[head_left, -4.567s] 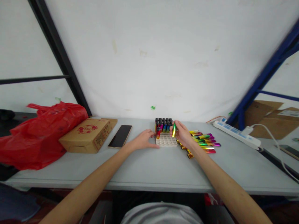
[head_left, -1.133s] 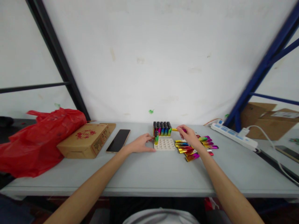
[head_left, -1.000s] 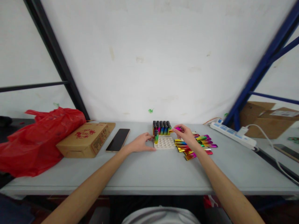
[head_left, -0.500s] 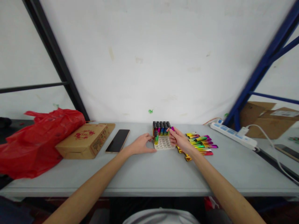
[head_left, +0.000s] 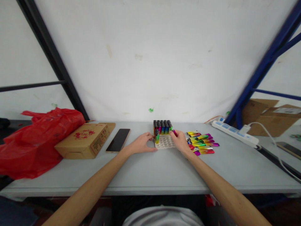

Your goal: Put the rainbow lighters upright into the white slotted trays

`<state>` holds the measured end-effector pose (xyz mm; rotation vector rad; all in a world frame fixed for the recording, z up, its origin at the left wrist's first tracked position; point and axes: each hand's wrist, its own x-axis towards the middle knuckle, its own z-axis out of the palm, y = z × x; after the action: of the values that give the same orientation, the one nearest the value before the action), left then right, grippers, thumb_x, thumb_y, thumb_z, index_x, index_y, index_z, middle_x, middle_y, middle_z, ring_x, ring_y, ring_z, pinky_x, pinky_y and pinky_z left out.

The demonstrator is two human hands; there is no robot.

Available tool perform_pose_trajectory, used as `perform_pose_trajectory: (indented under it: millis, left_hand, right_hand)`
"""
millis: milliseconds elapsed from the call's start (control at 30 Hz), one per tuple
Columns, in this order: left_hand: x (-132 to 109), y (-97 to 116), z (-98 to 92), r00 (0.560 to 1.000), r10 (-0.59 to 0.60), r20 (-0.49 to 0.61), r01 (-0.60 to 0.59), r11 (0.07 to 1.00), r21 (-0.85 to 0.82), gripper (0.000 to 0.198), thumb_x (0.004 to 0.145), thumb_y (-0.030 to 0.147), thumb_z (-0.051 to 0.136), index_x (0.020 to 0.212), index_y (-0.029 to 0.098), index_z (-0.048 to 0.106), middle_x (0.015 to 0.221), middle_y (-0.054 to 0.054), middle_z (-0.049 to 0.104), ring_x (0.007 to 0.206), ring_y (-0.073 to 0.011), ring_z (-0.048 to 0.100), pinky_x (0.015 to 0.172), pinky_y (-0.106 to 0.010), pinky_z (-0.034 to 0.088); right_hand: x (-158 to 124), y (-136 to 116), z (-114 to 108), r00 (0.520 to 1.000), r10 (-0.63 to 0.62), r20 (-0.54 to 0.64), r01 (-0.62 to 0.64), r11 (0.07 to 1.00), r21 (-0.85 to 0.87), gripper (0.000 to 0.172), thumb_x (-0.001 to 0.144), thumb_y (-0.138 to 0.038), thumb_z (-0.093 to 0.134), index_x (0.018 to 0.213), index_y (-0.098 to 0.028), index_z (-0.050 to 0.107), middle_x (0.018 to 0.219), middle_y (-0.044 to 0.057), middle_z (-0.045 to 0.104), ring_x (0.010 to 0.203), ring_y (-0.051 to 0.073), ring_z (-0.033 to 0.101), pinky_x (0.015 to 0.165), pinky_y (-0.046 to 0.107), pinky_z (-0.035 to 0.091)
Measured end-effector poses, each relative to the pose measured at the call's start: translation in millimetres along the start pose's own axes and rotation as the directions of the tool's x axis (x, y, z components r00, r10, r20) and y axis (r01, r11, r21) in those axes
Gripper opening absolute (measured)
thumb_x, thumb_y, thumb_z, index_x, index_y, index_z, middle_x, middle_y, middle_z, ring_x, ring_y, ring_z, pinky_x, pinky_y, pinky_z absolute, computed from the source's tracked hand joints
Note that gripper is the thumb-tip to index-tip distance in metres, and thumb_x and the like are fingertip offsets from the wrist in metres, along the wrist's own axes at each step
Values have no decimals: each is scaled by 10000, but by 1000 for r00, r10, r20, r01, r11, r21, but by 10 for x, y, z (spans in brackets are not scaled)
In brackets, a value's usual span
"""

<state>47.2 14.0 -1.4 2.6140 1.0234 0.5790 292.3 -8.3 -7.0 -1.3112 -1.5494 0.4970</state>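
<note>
**Lighter going into tray, mid-placement**

Right hand [head_left: 180, 142]: thumb and fingertips pinch one lighter [head_left: 174, 133]. Only its pink end shows past the knuckles, at the tray's far right corner. My read is that this is the seating step. The lighter is at the tray [head_left: 166, 145], but it's too small to tell whether it's down in a hole.

Left hand [head_left: 141, 145]: fingers together, tips against the tray's left rim. Can't tell whether they grip it or just rest there.

Next move, as I judge it: get the lighter upright, line it up on an empty hole and push straight down, with the left fingers bracing the tray against sliding.

Containers:
- Tray, between the two sets of fingertips: a grid of holes, nearly all empty. One standing lighter [head_left: 156, 137] sits in the far left corner, right by the left fingertips.
- Full block [head_left: 162, 126], just beyond both hands' fingertips: upright lighters with black tops, packed tight.
- Loose lighters [head_left: 202, 143]: lying flat on the table [head_left: 150, 171], just right of the right knuckles.
- Cardboard box [head_left: 83, 139], well left of the left hand: contents hidden.
- Red bag [head_left: 35, 138], further left again: contents hidden.
</note>
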Motion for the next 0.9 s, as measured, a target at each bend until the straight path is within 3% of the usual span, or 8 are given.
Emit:
perform_pose_trajectory:
  millis: [133, 233, 333, 433, 567, 633, 767, 900]
  left_hand:
    - [3, 7, -4, 1000, 2, 4, -2, 1000, 5, 522, 764, 581, 754, 1077, 170, 676, 1029, -77, 634, 964, -269, 620, 857, -358, 501]
    - [5, 6, -6, 1000, 7, 3, -7, 1000, 19, 515, 759, 585, 756, 1060, 174, 677, 1018, -75, 632, 963, -272, 616, 857, -359, 498]
    - [4, -4, -3, 1000, 20, 5, -20, 1000, 23, 525, 770, 593, 744, 1073, 169, 677, 1019, -75, 627, 973, -274, 612, 858, -357, 495]
    - [4, -7, -3, 1000, 13, 13, -13, 1000, 23, 538, 773, 601, 741, 1079, 163, 676, 1018, -75, 622, 963, -271, 608, 851, -354, 495]
    - [6, 2, -10, 1000, 0, 22, -1, 1000, 31, 548, 777, 609, 736, 1089, 161, 677, 1023, -80, 618, 965, -270, 603, 860, -355, 492]
    - [8, 3, -11, 1000, 0, 26, -1, 999, 33, 554, 780, 614, 732, 1100, 165, 678, 1029, -82, 621, 967, -271, 602, 868, -357, 489]
    - [9, -7, -3, 1000, 14, 24, -14, 1000, 27, 533, 781, 617, 730, 1069, 171, 689, 1009, -78, 625, 953, -268, 600, 846, -348, 485]
    - [11, -11, 5, 1000, 12, 2, -12, 1000, 24, 504, 766, 609, 740, 1020, 176, 699, 987, -75, 631, 925, -262, 600, 814, -336, 481]
  right_hand:
    - [-25, -55, -7, 996, -89, 27, 90, 995, -41, 459, 932, -576, 453, 647, -217, 438, 580, -33, 431, 582, 140, 401, 563, 276, 267]
    - [-43, -105, -34, 983, -137, 126, 140, 990, -22, 427, 992, -578, 412, 761, -224, 471, 646, -30, 501, 622, 153, 467, 596, 269, 329]
    - [-55, -166, -68, 945, -222, 242, 231, 973, -11, 395, 1033, -533, 360, 809, -229, 476, 734, -6, 558, 670, 163, 523, 633, 270, 382]
    - [-70, -229, -92, 907, -322, 272, 365, 922, -127, 415, 1034, -508, 403, 742, -221, 475, 758, 17, 564, 715, 170, 528, 671, 277, 377]
    - [-89, -247, -81, 914, -246, 324, 323, 923, -211, 431, 1040, -485, 438, 703, -220, 475, 610, -23, 539, 568, 143, 484, 598, 271, 318]
    - [-90, -221, -56, 911, -231, 340, 314, 925, -215, 392, 1047, -459, 445, 743, -218, 504, 617, -22, 573, 576, 146, 523, 602, 265, 331]
    - [-76, -170, -4, 854, -253, 454, 386, 894, -228, 284, 1066, -381, 443, 880, -201, 562, 761, 27, 676, 710, 175, 624, 669, 263, 395]
    - [-74, -213, 30, 795, -279, 538, 503, 800, -328, 245, 1068, -361, 454, 979, -178, 590, 923, 89, 710, 853, 209, 660, 752, 285, 436]
